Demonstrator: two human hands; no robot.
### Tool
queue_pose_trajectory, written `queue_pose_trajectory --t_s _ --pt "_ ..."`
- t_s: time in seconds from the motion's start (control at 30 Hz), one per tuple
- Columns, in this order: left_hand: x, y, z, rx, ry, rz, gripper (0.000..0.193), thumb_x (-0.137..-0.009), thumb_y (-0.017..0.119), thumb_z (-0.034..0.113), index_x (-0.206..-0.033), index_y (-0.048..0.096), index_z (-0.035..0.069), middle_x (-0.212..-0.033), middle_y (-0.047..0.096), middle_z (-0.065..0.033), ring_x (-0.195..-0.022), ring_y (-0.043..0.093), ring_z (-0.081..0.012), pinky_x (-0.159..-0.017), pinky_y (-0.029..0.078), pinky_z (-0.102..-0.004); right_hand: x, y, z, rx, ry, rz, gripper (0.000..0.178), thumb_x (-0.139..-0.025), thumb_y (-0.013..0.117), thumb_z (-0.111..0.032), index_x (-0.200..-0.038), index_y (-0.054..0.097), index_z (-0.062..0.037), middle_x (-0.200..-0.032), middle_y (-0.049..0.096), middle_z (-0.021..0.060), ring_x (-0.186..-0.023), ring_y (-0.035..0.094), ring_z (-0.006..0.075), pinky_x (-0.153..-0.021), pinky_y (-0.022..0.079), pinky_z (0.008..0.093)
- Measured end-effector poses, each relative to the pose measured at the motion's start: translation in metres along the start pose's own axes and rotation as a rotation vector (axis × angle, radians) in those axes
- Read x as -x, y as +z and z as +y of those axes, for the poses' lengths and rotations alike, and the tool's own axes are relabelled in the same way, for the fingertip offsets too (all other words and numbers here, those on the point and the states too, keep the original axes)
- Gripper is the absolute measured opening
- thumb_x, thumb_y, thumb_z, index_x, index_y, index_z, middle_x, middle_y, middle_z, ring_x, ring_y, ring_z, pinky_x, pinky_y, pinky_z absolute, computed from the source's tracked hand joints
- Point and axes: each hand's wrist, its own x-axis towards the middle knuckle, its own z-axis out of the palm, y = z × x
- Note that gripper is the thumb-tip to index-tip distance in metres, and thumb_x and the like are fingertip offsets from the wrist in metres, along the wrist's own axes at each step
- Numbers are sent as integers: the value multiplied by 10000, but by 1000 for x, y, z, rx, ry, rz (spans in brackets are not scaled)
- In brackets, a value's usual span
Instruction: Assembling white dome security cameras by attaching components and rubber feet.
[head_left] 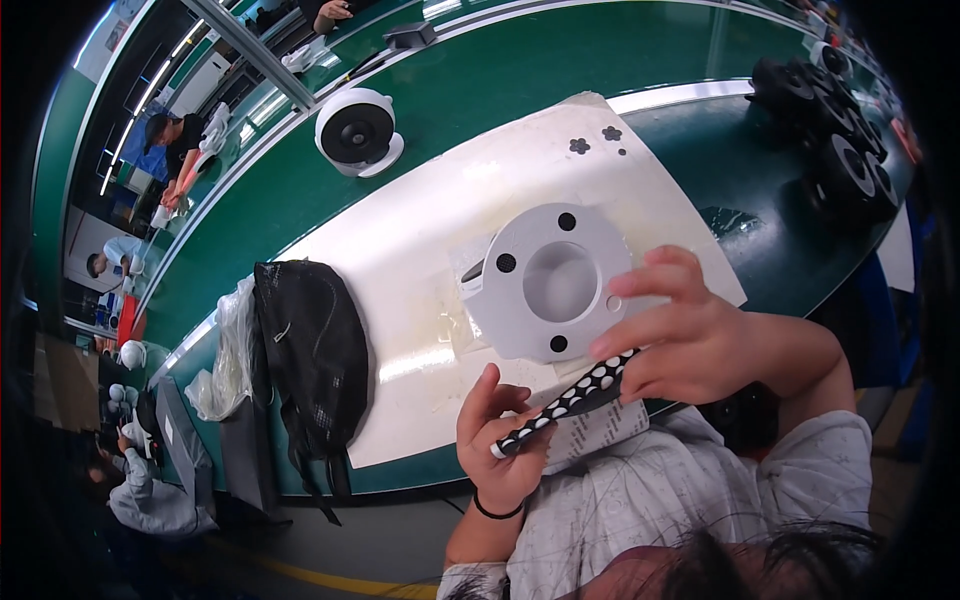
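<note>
Matt grey plastic disc (pixel 556 283)

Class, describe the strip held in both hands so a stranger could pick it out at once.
Start at the white mat on the green bench. Below the grey round part, the left hand and right hand hold a strip, the only black, white-dotted thing.

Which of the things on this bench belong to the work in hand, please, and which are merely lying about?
In hand:
- grey round part with holes, touched by the right hand
- black strip of white dots, held by both hands; left hand
- white mat under the part

Lying about:
- black mesh bag
- white round fan unit
- stack of black parts
- clear plastic bag
</note>
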Motion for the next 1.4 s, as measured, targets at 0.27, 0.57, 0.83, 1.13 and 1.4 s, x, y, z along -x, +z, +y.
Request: queue_pose_trajectory --t_s 0.27,0.57,0.83,1.13,1.4 --pt "-6 -3 4 -83 5 -175 259 -622 717 23 -831 565 26 -1287 344 -190 -902 551 -266 -671 470 -281 -7 -1 18 -116 389 119 82 -726 639 -148 -759 577 -107 -1236 413 71 -1225 258 307 -975 232 418" --pt "-8 -6 3 -106 17 -210 283 -598 703 -21 -839 558 15 -1303 321 -196 -895 563 -278 -662 479 -285 -2 1 6 -6 369 66 74 -701 639 -118 -747 583 -109 -1229 425 70 -1225 264 298 -972 231 418" --pt "-8 -7 2 -123 25 -225 308 -573 699 -54 -835 550 8 -1308 313 -194 -889 563 -284 -658 480 -289 -7 1 14 -138 445 198 75 -694 637 -102 -753 591 -110 -1225 425 75 -1224 261 306 -977 221 421" --pt "-7 -8 -1 -102 26 -214 304 -573 700 -57 -830 551 4 -1306 316 -191 -883 563 -283 -654 481 -285 -1 -7 6 97 343 4 145 -699 631 -157 -840 611 -131 -1225 441 56 -1202 305 286 -980 199 429" --pt "-9 -8 -2 -109 43 -206 305 -571 697 -62 -844 578 6 -1289 337 -182 -862 573 -270 -629 486 -278 3 -3 -9 746 88 -69 278 -688 645 -183 -954 596 -121 -1210 433 90 -1155 362 272 -1008 133 450"
